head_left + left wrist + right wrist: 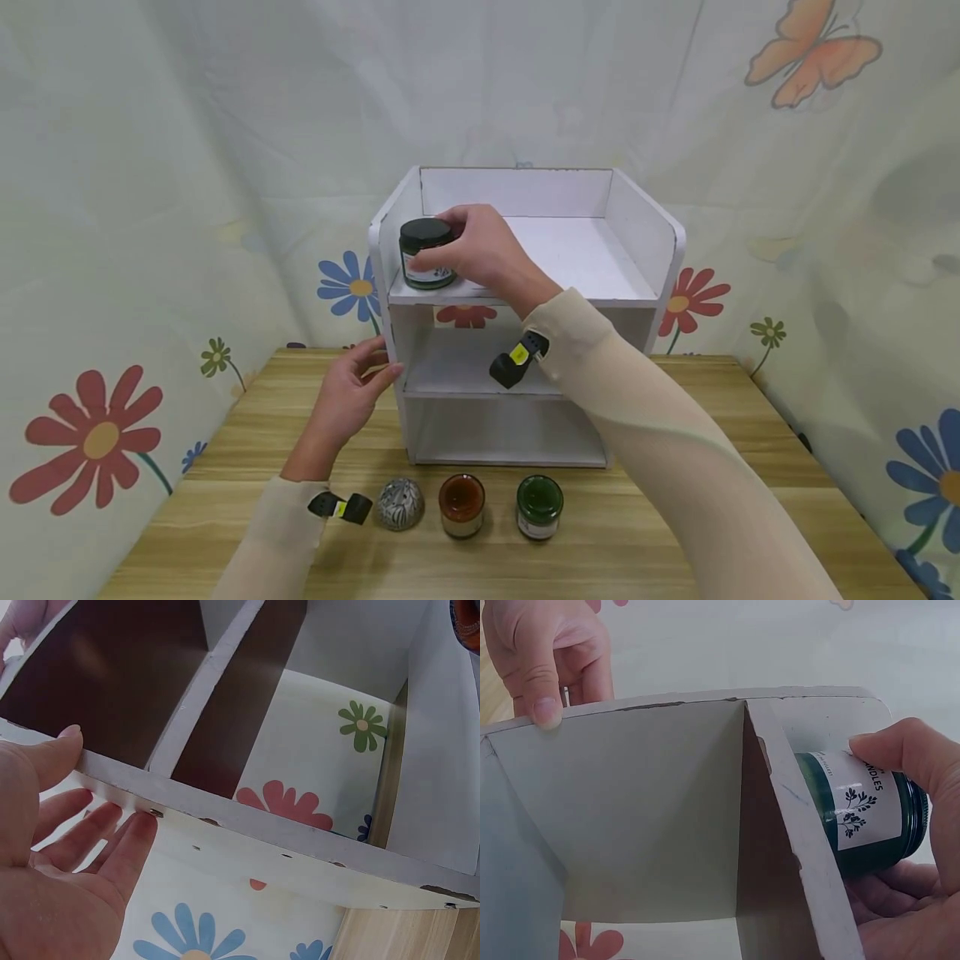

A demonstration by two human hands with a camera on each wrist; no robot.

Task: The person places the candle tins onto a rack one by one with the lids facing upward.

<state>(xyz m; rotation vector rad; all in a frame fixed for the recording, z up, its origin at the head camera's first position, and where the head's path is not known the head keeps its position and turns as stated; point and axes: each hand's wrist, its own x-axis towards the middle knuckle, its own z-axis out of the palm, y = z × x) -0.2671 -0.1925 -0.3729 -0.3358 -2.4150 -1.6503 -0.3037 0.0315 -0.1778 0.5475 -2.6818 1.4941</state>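
A dark green candle jar [424,234] with a black lid and a white label [864,801] is at the left end of the white shelf unit's [577,250] top board. My right hand [487,250] holds the jar between thumb and fingers; its base is at or just above the board, cannot tell which. Lower down, my left hand [348,400] grips the unit's left side panel. In the left wrist view the thumb [60,754] lies on the panel's front edge and the fingers [131,851] reach along its outer face.
In front of the unit, a patterned grey-and-white round object [401,504], an amber glass jar [462,505] and a green glass jar [539,507] stand in a row on the wooden table [615,542]. A flower-printed curtain [187,208] hangs behind and at both sides.
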